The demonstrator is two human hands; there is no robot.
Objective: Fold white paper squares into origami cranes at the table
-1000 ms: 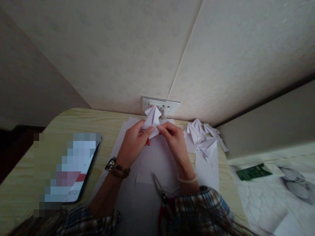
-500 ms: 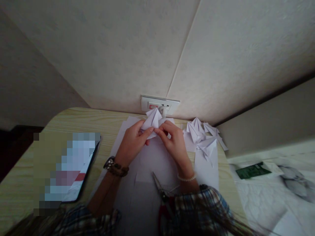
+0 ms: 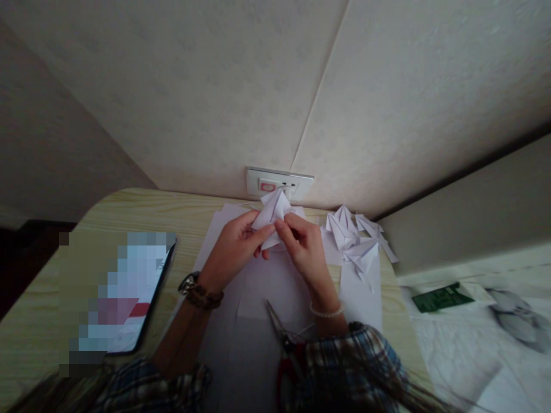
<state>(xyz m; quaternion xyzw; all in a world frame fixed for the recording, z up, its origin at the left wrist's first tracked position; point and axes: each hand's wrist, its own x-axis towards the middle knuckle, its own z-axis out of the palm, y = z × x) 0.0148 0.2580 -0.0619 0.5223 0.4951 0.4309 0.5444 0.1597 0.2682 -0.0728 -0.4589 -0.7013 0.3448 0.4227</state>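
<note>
Between my two hands is a piece of folded white paper point(image 3: 274, 207), its pointed end toward the wall. My left hand point(image 3: 236, 241) grips its left side, thumb on top and fingers partly hidden beneath. On the right edge, my right hand point(image 3: 305, 236) pinches the paper between thumb and fingers, the thumbtips almost meeting. White paper sheets point(image 3: 262, 287) lie under my hands. Scissors point(image 3: 284, 338) with red handles rest on them, partly covered by my right sleeve. Several folded paper pieces point(image 3: 350, 238) sit to the right.
A tablet-like device point(image 3: 133, 327), partly blurred out, lies on the left of the wooden table point(image 3: 189, 203). A wall socket point(image 3: 279, 182) with a plug is just behind the paper. Below the table's right edge, a green packet point(image 3: 443, 297) lies on a white surface.
The folded paper has tilted and shifted slightly right in my hands, showing a different face. My right thumb and fingers have moved a little on it.
</note>
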